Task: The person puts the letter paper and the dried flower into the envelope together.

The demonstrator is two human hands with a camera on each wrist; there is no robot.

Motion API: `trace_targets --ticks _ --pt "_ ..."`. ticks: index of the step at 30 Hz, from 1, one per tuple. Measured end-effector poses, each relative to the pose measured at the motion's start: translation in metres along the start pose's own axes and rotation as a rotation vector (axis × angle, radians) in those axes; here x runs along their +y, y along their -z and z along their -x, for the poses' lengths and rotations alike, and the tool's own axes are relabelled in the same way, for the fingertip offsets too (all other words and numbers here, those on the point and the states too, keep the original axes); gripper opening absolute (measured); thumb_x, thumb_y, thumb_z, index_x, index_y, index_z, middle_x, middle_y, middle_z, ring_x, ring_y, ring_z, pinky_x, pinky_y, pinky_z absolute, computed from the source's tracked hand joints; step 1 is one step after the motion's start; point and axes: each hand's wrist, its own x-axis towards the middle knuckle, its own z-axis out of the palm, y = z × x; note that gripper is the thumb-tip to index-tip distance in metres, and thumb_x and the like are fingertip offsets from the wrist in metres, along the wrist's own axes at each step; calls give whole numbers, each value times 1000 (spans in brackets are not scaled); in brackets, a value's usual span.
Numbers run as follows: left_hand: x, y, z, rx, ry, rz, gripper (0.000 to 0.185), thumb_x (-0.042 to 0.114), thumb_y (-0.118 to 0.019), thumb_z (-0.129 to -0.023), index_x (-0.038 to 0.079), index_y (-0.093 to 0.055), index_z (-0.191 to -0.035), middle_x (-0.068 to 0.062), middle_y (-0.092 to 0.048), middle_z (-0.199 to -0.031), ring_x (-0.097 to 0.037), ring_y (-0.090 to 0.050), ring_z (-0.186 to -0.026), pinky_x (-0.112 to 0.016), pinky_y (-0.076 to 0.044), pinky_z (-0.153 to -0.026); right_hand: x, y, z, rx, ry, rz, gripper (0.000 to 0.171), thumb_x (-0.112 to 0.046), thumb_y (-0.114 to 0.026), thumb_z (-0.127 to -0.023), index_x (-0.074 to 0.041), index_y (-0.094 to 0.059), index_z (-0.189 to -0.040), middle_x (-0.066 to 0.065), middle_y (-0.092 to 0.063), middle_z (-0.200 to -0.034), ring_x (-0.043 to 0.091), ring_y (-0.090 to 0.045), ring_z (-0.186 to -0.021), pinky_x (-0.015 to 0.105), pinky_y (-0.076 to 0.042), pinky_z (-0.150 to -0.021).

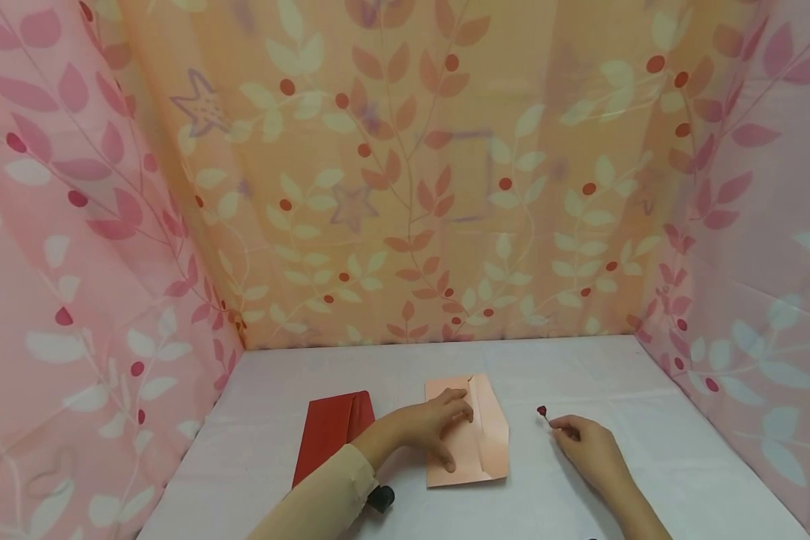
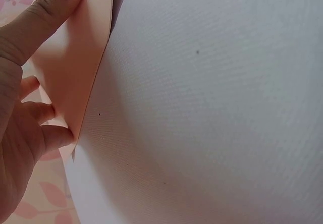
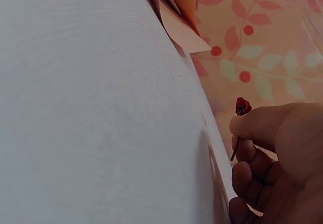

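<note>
Black object (image 1: 381, 498): small, dark, lay on the desk (image 1: 648, 390) beside the left cuff; kind could not be told.
Sleeve (image 1: 324, 499): beige, covered the left forearm, entered from the lower edge.
Left hand (image 1: 428, 427): rested palm down on the pink envelope, fingers (image 2: 43, 19) spread and nearly straight, pressed flat on the paper, thumb along its near part.
Right hand (image 1: 590, 446): lay on the desk to the right of the pink envelope, well apart from the left hand; thumb and forefinger pinched the thin stem of the small red flower, other fingers (image 3: 252, 176) curled under.
Small red flower (image 1: 542, 411): dark red head on a short stem, held just above the white cloth, between the right hand and the pink envelope, touching neither cloth nor envelope as far as could be told.
Pink envelope (image 1: 482, 442): pale peach, flat on the desk at centre, flap edge lifted slightly.
Red envelope (image 1: 331, 431): flat on the desk left of the pink one, partly behind the left forearm.
Backdrop (image 1: 405, 187): leaf-and-berry printed cloth, orange at the back, pink at both sides, enclosed the desk.
</note>
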Motion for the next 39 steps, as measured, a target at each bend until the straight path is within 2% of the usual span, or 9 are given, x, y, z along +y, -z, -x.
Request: trace_targets --ticks 5,12,23,32,39 --pt "0 1 2 -6 2 6 78 52 -91 -68 40 -45 -130 0 -16 -170 -21 -34 -148 -44 -46 -111 0 0 -1 -13 -9 -77 19 -20 -70 -96 -13 -75 -112 -1 -66 -89 14 -55 -77 26 -46 -62" --pt "6 5 6 -15 -2 23 77 50 -91 -69 38 -46 -130 -2 -16 -169 -22 -33 -148 -44 -45 -112 -5 4 -1 -18 -23 -169 22 -21 -69 -98 -12 -73 -118 1 -65 -87 12 -55 -70 25 -46 -57" --pt "7 6 3 -3 -10 0 77 48 -92 -69 38 -46 -129 -3 -18 -169 -22 -34 -149 -44 -45 -112 -11 7 -5 -9 -14 -203 24 -25 -70 -98 -13 -73 -119 1 -67 -91 13 -57 -77 24 -49 -62" --pt "5 6 2 -13 -8 7 76 48 -92 -70 39 -45 -130 -1 -16 -169 -23 -32 -150 -44 -44 -113 -22 2 -8 -33 -34 -293 24 -20 -70 -97 -7 -73 -117 8 -74 -96 13 -62 -74 25 -53 -61" --pt "4 5 3 -11 -13 1 77 49 -92 -69 39 -45 -130 0 -17 -169 -22 -32 -150 -45 -44 -113 -33 -3 -12 -40 -18 -320 23 -19 -73 -95 -6 -74 -115 5 -76 -97 11 -64 -81 23 -53 -67"
